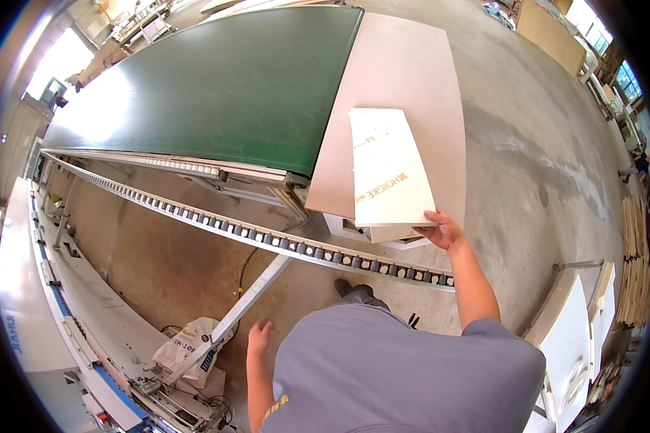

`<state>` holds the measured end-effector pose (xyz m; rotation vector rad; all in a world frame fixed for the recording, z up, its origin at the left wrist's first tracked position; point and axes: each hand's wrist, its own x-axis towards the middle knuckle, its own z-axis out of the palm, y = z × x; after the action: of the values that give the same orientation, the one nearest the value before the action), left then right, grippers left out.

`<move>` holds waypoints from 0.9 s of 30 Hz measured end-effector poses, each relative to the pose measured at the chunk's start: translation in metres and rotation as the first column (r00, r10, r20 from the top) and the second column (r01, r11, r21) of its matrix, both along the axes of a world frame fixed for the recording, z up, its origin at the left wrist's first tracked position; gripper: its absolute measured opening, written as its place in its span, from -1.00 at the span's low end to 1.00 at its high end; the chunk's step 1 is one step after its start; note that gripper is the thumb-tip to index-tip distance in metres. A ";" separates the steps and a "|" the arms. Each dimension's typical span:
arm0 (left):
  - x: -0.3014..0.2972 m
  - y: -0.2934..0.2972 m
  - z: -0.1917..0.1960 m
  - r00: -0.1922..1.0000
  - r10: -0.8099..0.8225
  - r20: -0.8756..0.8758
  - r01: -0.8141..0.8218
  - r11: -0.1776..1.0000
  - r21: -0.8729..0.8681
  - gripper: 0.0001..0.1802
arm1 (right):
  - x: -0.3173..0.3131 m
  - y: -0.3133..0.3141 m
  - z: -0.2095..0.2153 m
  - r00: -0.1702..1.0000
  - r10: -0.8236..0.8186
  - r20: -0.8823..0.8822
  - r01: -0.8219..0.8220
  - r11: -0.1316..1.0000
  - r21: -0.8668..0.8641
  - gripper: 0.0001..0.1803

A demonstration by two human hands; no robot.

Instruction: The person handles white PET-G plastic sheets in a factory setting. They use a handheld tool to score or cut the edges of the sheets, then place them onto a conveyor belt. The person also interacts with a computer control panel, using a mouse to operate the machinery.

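My right hand (442, 231) is closed on the near right corner of a white panel (390, 162), thumb on top and fingers beneath the edge. The panel has orange print on its face and lies on a larger pale pinkish board (397, 58). It may be the top one of a few stacked sheets; I cannot tell how many. My left hand (261, 333) hangs low at my side, fingers curled in, with nothing visible in it. That hand is nearest to a slanting metal strut (256, 289) and touches nothing that I can see.
A green conveyor belt (224, 86) adjoins the pale board on the left. A rail of small rollers (267, 239) runs between me and the belt. A long machine (87, 289) and a white sack (195, 353) are at left. White panels (567, 353) lean at lower right.
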<state>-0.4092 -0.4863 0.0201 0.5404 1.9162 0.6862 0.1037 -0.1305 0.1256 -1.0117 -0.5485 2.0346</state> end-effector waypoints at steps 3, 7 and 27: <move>0.025 0.087 0.059 0.994 -0.077 0.079 0.058 0.974 0.220 -0.48 | -0.026 0.008 0.026 0.994 0.018 0.110 -0.031 0.992 0.121 -0.38; 0.057 0.168 0.128 0.924 -0.066 0.377 -0.127 0.877 0.464 -0.44 | -0.069 -0.008 0.057 0.988 0.140 0.071 -0.157 0.919 0.361 -0.34; -0.068 -0.166 0.135 0.140 0.647 0.750 -0.534 -0.588 0.607 -0.51 | -0.340 -0.010 0.036 0.262 0.137 0.955 -0.960 0.137 0.244 0.01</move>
<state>-0.4772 -0.6526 0.1549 -0.3562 1.2189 3.1646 -0.2361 -0.1403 0.1616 -0.9436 -2.7251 1.2566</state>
